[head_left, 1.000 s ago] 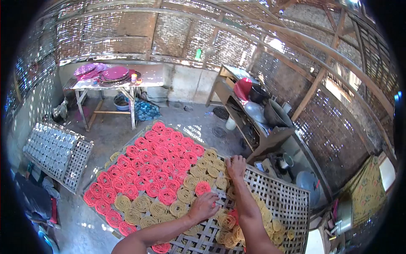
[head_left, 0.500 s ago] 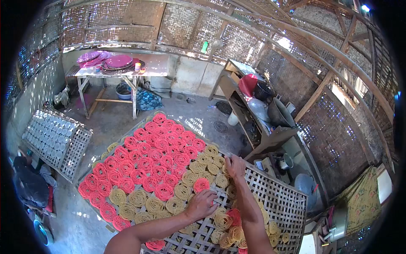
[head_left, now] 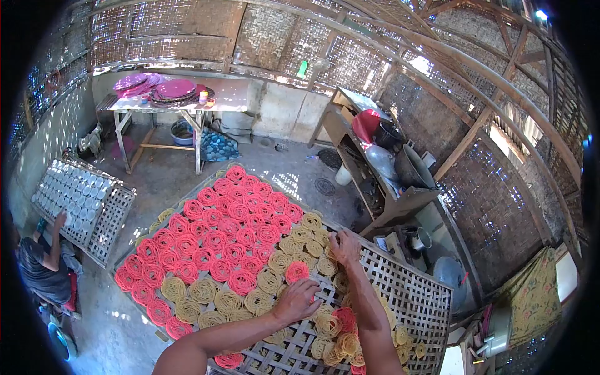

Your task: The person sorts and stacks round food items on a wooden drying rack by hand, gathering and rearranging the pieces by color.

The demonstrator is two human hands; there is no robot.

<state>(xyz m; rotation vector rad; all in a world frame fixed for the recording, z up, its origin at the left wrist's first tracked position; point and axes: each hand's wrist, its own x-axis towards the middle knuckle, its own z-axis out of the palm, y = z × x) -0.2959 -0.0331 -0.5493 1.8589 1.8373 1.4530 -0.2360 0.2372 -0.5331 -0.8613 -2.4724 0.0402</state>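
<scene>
My left hand (head_left: 296, 302) is low over the woven bamboo rack (head_left: 400, 275), fingers curled down. A bit of pink shows at its fingertips, so it seems to grip a pink coil mostly hidden below it. Just above it lies a pink coil of thin strands (head_left: 297, 271). My right hand (head_left: 345, 247) is farther up, its fingers bent onto the edge of a tan coil (head_left: 326, 266) row; what they pinch is hidden. Many pink coils (head_left: 231, 228) cover the rack's left part, bordered by tan coils (head_left: 203, 292). Loose tan and pink coils (head_left: 344, 344) lie piled under my right forearm.
At left, another person (head_left: 44, 269) sits by a slanted rack of pale discs (head_left: 72, 197). A table (head_left: 231, 97) with pink discs (head_left: 175, 89) stands at the back. On the right is a wooden shelf (head_left: 406, 203) with pots and basins.
The person at left has stretched an arm out to the rack of pale discs. My right fingers have shifted slightly; my left hand stays nearly in place.
</scene>
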